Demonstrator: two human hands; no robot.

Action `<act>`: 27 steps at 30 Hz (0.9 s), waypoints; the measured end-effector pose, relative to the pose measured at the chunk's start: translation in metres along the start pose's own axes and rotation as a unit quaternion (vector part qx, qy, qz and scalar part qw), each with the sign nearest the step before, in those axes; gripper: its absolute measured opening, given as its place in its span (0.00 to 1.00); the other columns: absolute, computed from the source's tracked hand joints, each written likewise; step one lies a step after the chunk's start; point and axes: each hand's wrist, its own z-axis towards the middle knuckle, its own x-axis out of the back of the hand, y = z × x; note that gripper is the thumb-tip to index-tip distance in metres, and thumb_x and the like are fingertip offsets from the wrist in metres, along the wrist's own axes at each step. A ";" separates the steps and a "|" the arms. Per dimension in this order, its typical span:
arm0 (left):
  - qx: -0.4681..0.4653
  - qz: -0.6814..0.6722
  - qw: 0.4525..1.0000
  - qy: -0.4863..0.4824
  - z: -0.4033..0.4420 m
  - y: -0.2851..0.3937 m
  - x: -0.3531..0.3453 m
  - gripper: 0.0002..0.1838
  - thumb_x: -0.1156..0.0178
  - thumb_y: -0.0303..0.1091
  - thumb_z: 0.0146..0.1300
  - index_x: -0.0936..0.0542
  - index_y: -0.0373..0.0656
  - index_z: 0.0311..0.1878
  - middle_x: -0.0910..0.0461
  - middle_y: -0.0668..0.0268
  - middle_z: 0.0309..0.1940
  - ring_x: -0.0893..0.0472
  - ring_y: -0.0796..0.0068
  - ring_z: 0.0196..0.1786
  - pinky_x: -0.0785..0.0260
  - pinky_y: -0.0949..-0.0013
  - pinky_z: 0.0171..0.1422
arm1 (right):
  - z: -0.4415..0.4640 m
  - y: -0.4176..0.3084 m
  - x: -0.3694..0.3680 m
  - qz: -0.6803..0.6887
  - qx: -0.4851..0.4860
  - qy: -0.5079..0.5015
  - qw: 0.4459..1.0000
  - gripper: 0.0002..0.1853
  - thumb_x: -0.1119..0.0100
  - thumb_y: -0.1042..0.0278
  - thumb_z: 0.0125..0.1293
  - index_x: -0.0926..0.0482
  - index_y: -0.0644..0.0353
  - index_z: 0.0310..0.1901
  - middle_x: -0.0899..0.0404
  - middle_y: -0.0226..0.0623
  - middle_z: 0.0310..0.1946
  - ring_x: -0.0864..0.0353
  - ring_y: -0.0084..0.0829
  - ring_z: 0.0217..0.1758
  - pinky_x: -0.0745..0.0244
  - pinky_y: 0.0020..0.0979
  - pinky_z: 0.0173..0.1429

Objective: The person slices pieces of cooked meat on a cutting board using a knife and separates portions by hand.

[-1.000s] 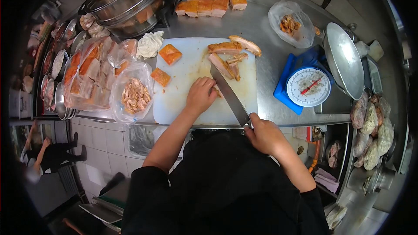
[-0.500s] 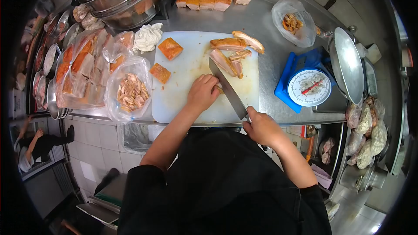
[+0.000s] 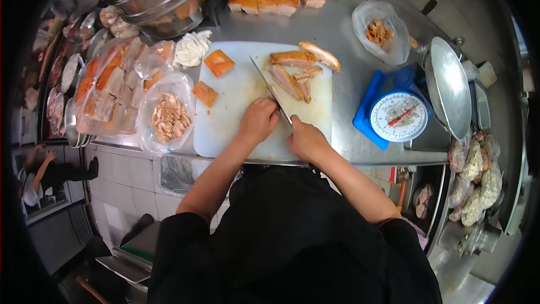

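My right hand [image 3: 308, 139] is wrapped round the handle of a kitchen knife [image 3: 260, 71], whose long blade points up and left over the white cutting board [image 3: 225, 126]. Close against the blade, my left hand [image 3: 260, 118] is curled with its fingers closed; what lies under them is hidden. Right of the blade are strips of roast pork [image 3: 286, 81], and a longer cut slab [image 3: 292, 58] lies behind them. Two pieces with browned, crisp skin, one squarish pork piece [image 3: 218, 63] and a smaller pork piece [image 3: 205, 94], lie at the board's left side.
Left of the board are a bag of chopped meat [image 3: 170, 117], wrapped pork slabs [image 3: 107, 87] and a crumpled white cloth [image 3: 192, 49]. A blue scale [image 3: 399, 116] with a metal pan [image 3: 448, 87] stands right. Behind are pork blocks [image 3: 278, 1], a steel pot [image 3: 163, 3] and another bag [image 3: 381, 31].
My right hand has moved left and up with the knife, and the blade now stands edge-on beside my left hand. My left hand has shifted slightly left. The pork strips have barely moved.
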 end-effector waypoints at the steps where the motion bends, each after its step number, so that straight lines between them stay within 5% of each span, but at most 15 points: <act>1: -0.006 0.014 1.000 0.007 0.003 0.000 0.001 0.07 0.36 0.26 0.54 0.20 0.39 0.37 0.20 0.56 0.38 0.20 0.52 0.46 0.25 0.54 0.53 | 0.003 0.002 0.005 0.001 0.014 0.009 1.000 0.19 0.41 0.67 0.67 0.29 0.66 0.57 0.15 0.61 0.43 0.14 0.60 0.50 0.22 0.55 0.58; 4: 0.013 0.013 0.999 0.041 -0.001 0.010 0.001 0.07 0.36 0.26 0.54 0.21 0.39 0.37 0.20 0.57 0.38 0.20 0.52 0.46 0.26 0.53 0.53 | 0.004 0.020 0.013 0.035 0.017 -0.002 0.999 0.20 0.41 0.67 0.67 0.28 0.67 0.57 0.15 0.63 0.41 0.15 0.61 0.49 0.22 0.55 0.58; 7: 0.043 0.030 0.995 0.087 0.000 0.013 0.003 0.07 0.35 0.26 0.55 0.20 0.40 0.37 0.20 0.57 0.40 0.20 0.52 0.47 0.26 0.53 0.55 | -0.003 0.035 0.027 0.064 0.030 -0.031 0.997 0.19 0.42 0.67 0.67 0.28 0.67 0.56 0.14 0.61 0.37 0.12 0.55 0.39 0.18 0.51 0.48; 9: 0.047 0.031 0.991 0.117 0.001 0.015 -0.001 0.08 0.34 0.28 0.56 0.19 0.41 0.39 0.19 0.57 0.42 0.20 0.52 0.48 0.26 0.53 0.56 | -0.016 0.042 0.038 0.193 -0.005 -0.108 0.975 0.16 0.43 0.68 0.68 0.28 0.66 0.54 0.17 0.49 0.29 0.15 0.42 0.24 0.19 0.44 0.32; 12: 0.053 0.063 0.990 0.114 0.008 0.019 -0.007 0.07 0.32 0.28 0.57 0.18 0.40 0.39 0.18 0.58 0.42 0.20 0.53 0.48 0.26 0.54 0.55 | -0.001 0.078 0.017 0.354 0.046 -0.132 0.925 0.14 0.43 0.68 0.70 0.28 0.63 0.53 0.23 0.37 0.24 0.23 0.30 0.15 0.26 0.36 0.22; 16: 0.063 0.086 0.992 0.064 0.007 0.013 -0.007 0.08 0.32 0.26 0.56 0.19 0.41 0.39 0.18 0.57 0.43 0.20 0.52 0.50 0.26 0.55 0.57 | 0.000 0.094 0.022 0.425 0.026 -0.172 0.888 0.13 0.43 0.69 0.69 0.27 0.62 0.52 0.28 0.32 0.20 0.25 0.29 0.15 0.28 0.34 0.20; 25: 0.037 0.084 0.992 0.090 0.007 0.015 -0.007 0.06 0.32 0.24 0.54 0.19 0.42 0.34 0.21 0.60 0.36 0.22 0.54 0.43 0.27 0.55 0.50 | -0.049 0.077 0.040 0.287 -0.007 -0.112 0.951 0.15 0.42 0.63 0.73 0.25 0.63 0.55 0.22 0.37 0.22 0.24 0.25 0.14 0.28 0.32 0.24; 27: 0.049 0.094 0.989 0.100 0.005 0.016 -0.007 0.05 0.33 0.25 0.55 0.20 0.41 0.34 0.20 0.60 0.38 0.21 0.53 0.43 0.27 0.55 0.51 | -0.059 0.066 0.047 0.207 -0.021 -0.102 0.973 0.15 0.44 0.62 0.72 0.27 0.64 0.53 0.16 0.51 0.26 0.15 0.44 0.23 0.19 0.44 0.36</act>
